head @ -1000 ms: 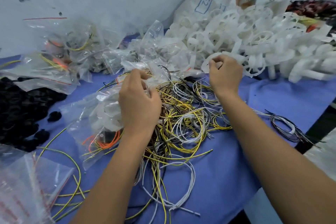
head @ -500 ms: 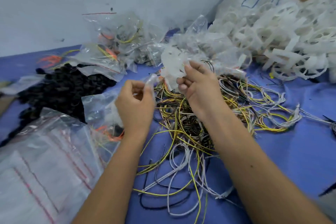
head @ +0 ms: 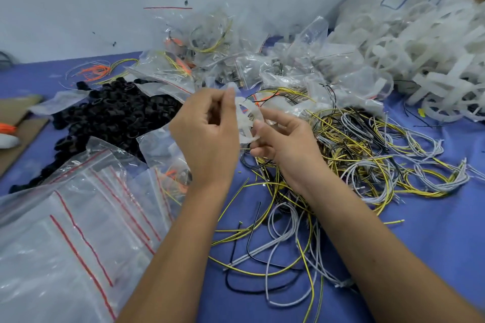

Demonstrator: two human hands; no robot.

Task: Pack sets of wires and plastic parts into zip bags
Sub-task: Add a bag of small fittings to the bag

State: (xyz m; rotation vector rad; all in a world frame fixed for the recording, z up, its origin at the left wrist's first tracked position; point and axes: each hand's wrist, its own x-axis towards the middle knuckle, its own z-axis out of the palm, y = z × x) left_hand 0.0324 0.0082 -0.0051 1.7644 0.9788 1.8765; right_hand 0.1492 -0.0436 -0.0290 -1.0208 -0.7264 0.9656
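My left hand (head: pixel 207 134) pinches the top edge of a clear zip bag (head: pixel 162 149) that hangs below it with orange wires and a white part inside. My right hand (head: pixel 283 144) holds a white plastic part (head: pixel 248 118) at the bag's mouth, between the two hands. Under my right hand lies a tangle of yellow, grey and black wires (head: pixel 367 155) on the blue cloth (head: pixel 433 238).
A stack of empty zip bags with red seals (head: pixel 73 217) lies at the near left. Black plastic caps (head: pixel 115 110) are heaped behind it. Filled bags (head: pixel 210 55) pile up at the back, and white plastic parts (head: pixel 420 55) at the right. A cardboard sheet (head: pixel 15 134) lies at the far left.
My right hand took a white plastic part from the right pile and brought it left to the bag. My left hand lifted the bag's mouth. The view turned left.
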